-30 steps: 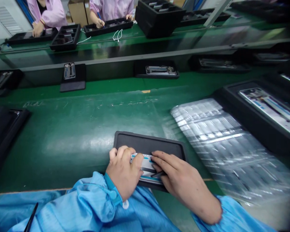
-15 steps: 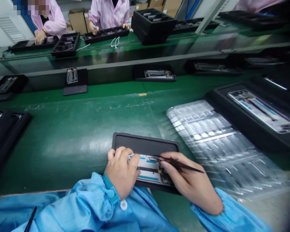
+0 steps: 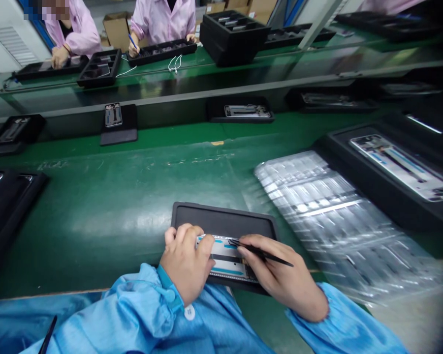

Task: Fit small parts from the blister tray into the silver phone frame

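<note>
Steadying phone [image 3: 225, 258] | left hand [image 3: 186, 263] grips, hiding its end | right hand [image 3: 276, 268] grip closed on tweezers [image 3: 266, 253]

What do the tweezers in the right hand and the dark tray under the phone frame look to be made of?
The tweezers look like black-coated metal, judging by the slim, stiff, dull-sheened arms, though hard plastic can't be ruled out. The tray looks like matte black rubber or soft plastic, with a dull surface and rounded raised rim.

Green assembly-line bench [image 3: 96, 221], cardboard boxes [image 3: 115, 30] beyond
</note>
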`<state>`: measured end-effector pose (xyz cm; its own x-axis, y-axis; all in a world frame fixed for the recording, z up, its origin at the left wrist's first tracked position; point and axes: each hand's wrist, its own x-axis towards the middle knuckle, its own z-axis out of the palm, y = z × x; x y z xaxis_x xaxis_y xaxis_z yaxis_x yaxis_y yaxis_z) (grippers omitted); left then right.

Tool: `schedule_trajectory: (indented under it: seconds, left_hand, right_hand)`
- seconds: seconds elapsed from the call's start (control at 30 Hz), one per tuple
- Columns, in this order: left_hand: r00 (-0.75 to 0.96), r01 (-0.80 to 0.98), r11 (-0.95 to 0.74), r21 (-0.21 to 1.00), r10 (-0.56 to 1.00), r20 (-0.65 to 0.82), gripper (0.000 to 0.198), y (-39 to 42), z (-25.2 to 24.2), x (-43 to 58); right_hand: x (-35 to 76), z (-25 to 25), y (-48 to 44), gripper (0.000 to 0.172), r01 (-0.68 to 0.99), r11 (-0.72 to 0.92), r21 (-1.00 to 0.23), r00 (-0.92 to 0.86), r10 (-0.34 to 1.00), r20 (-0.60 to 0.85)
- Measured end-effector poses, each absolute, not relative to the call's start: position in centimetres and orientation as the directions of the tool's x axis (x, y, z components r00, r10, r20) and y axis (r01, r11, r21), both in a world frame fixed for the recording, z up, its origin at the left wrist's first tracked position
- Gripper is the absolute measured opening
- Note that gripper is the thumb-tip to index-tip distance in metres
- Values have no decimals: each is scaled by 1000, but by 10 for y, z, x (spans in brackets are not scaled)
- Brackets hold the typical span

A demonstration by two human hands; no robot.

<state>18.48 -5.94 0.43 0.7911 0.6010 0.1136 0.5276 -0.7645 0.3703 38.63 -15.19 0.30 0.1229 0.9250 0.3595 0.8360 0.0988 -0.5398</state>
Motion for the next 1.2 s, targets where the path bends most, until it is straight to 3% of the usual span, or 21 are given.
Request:
schedule_trajectory:
  seconds: [1.0,1.2]
  left_hand:
    - [793,534,-765,361,601,99,40,-59,3,185]
    - [795,532,-767,360,598,100,40,-60,1,184]
  right_hand:
    - [383,-1,-150,11,838,177,-516,57,913,405]
    - [384,0,-149,8,844,114,-524,110,920,377]
